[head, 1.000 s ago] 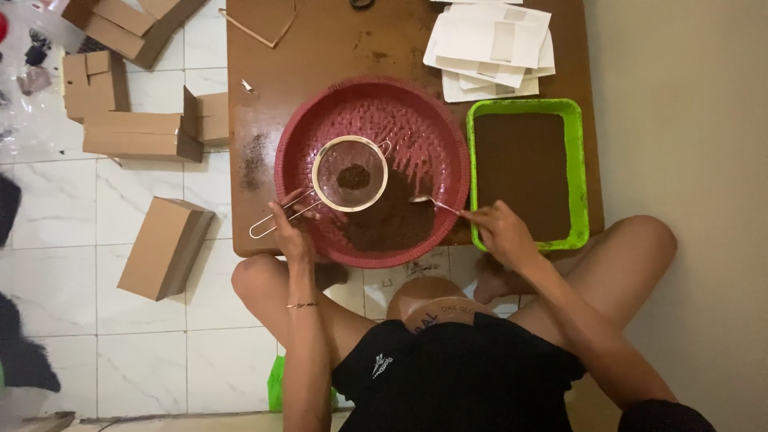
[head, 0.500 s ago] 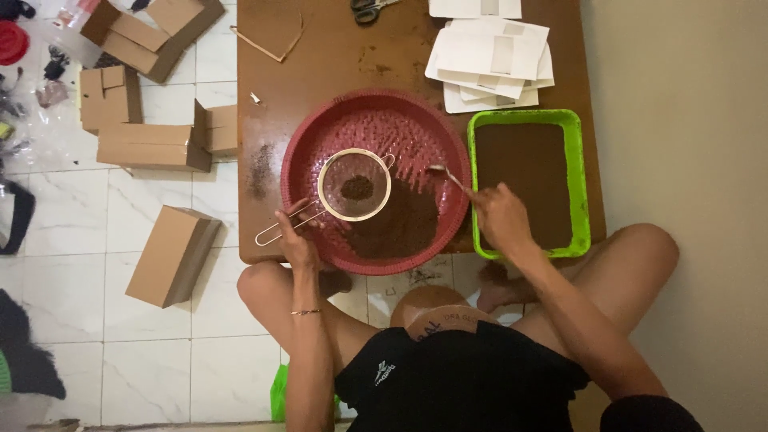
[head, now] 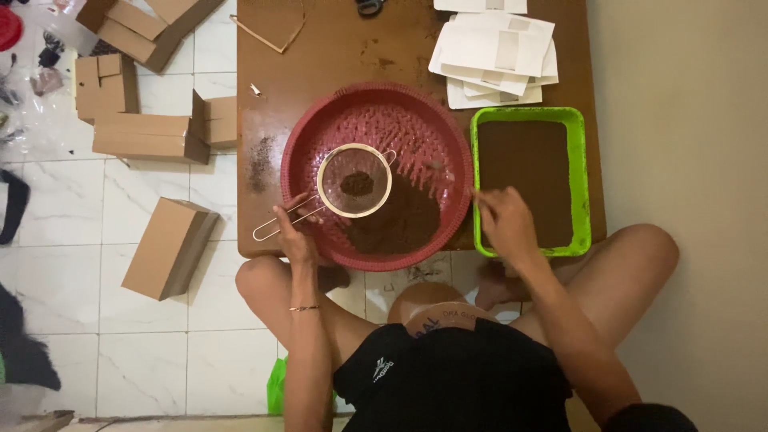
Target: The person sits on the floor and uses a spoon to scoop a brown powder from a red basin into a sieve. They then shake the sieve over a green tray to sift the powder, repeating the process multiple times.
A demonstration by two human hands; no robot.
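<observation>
The left hand (head: 294, 234) is closing its fingers around the wire handle of a small round sieve (head: 354, 181), holding it level over the red basin (head: 320, 128). The sieve's mesh is carrying a small dark clump of brown powder at its centre. Directly beyond and to the right of this hand, a heap of brown powder (head: 400, 220) is lying on the basin floor; the near rim of the basin is partly hidden behind the wrist.

The right hand (head: 506, 222) is curling shut around a thin utensil (head: 448, 176), probably a spoon, whose far end is reaching into the basin; motion blur is making its tip hard to identify. This hand is hovering over the near left corner of the green tray (head: 580, 176), which is filled with flat brown powder.

Further out, beyond the tray, a stack of white paper packets (head: 496, 56) is lying on the wooden table (head: 336, 48), its top edge cut off. Left of the left hand, cardboard boxes (head: 168, 248) are sitting on the tiled floor (head: 72, 208).
</observation>
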